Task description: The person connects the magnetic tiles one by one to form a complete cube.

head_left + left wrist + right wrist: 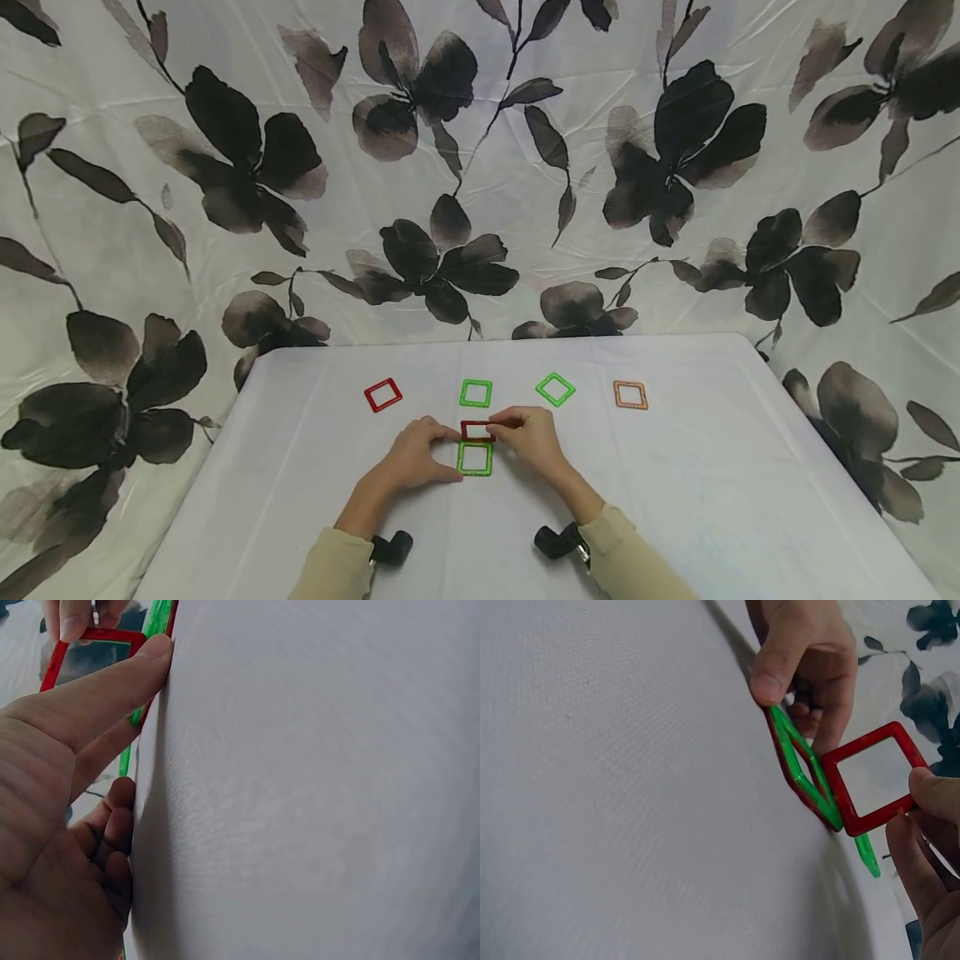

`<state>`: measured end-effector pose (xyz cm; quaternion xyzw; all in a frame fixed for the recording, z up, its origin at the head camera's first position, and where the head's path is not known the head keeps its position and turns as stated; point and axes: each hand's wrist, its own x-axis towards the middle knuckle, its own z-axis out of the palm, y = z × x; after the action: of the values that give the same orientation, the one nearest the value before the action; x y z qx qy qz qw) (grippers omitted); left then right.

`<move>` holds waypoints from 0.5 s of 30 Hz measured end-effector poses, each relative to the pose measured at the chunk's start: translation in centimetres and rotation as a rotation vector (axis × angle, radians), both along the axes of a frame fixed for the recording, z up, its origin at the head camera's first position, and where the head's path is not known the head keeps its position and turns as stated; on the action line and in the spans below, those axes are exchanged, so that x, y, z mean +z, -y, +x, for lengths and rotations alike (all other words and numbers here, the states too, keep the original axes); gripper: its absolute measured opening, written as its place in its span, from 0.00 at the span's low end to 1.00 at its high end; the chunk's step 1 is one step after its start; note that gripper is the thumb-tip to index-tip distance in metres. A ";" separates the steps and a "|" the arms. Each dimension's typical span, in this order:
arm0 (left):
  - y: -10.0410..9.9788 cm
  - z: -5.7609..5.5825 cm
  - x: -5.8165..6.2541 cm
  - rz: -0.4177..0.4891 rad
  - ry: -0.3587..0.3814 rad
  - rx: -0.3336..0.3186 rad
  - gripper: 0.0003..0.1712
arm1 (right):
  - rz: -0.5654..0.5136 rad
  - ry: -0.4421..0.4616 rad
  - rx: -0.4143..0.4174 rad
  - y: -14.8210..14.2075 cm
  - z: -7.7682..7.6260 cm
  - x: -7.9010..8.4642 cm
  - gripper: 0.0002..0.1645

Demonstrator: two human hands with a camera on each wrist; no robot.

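A green square magnetic tile (475,474) lies flat on the white table before me, with a red edge showing beneath it in the right wrist view. My left hand (411,454) holds it at the left side, thumb at the near corner and index finger at the far one. A red square magnetic tile (840,795) stands upright along the far edge of the green one. Its right side is pinched between the thumb and fingers of my right hand (532,437).
Behind the hands, a row of loose tiles lies on the white table (712,492): a red one (383,408), a green one (476,405), a turned green one (545,397) and an orange one (630,407). A floral cloth (525,192) hangs beyond the table's far edge.
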<state>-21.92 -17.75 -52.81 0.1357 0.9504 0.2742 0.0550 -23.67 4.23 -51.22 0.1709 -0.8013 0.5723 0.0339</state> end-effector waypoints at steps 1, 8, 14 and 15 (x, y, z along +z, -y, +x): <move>0.0 0.0 0.0 0.000 0.002 0.003 0.36 | 0.010 -0.006 -0.006 0.1 0.0 -0.1 0.05; 0.0 -0.1 0.1 0.008 0.000 0.007 0.36 | 0.004 -0.028 0.005 0.4 0.1 0.1 0.05; -0.1 0.0 0.0 0.020 -0.011 0.014 0.34 | 0.010 -0.066 0.028 0.5 0.0 -0.1 0.05; -0.1 0.0 0.0 0.024 -0.011 0.013 0.34 | 0.012 -0.066 0.031 0.5 -0.1 -0.1 0.05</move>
<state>-21.92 -17.67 -52.85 0.1317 0.9482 0.2853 0.0464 -23.74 3.78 -51.35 0.2023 -0.8004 0.5621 0.0505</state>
